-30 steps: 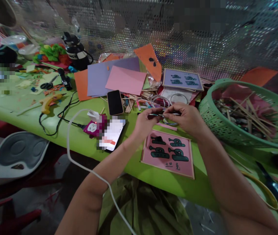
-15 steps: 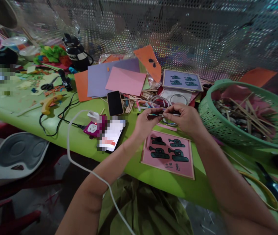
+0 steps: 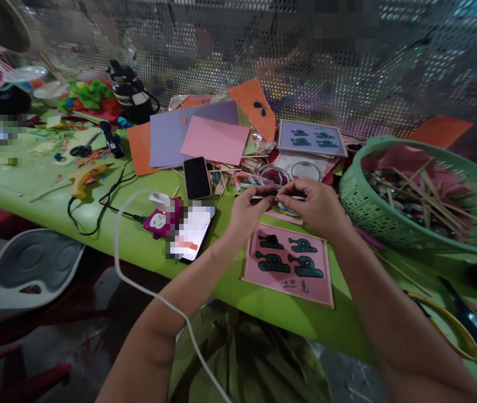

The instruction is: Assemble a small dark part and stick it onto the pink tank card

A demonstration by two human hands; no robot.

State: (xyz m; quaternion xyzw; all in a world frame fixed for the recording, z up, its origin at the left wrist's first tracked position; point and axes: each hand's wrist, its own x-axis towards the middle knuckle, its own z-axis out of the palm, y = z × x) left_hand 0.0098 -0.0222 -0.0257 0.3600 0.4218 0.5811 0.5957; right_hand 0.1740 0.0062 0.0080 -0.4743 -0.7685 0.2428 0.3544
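My left hand (image 3: 251, 208) and my right hand (image 3: 311, 202) meet fingertip to fingertip above the table, thumbs and forefingers pinched. Whatever lies between the fingertips is too small to make out. Below them a pink card (image 3: 287, 282) with a thin wooden-stick border lies flat, bearing several dark green tank-like cutouts and two written characters. Just past my fingers are rolls of clear tape (image 3: 306, 169) and a pink paper strip (image 3: 284, 218), partly covered by my hands.
A green basket (image 3: 358, 218) of sticks stands at right, near yellow-handled scissors (image 3: 468, 341). Two phones, a purple power socket (image 3: 156, 222) and a white cable (image 3: 117, 246) lie left. Farther back are coloured sheets (image 3: 215, 140), a yellow glue gun (image 3: 83, 182) and a black jug (image 3: 131, 95).
The fingertips of both hands have shifted very slightly, still close together over the same spot. Nothing else on the table has visibly moved.
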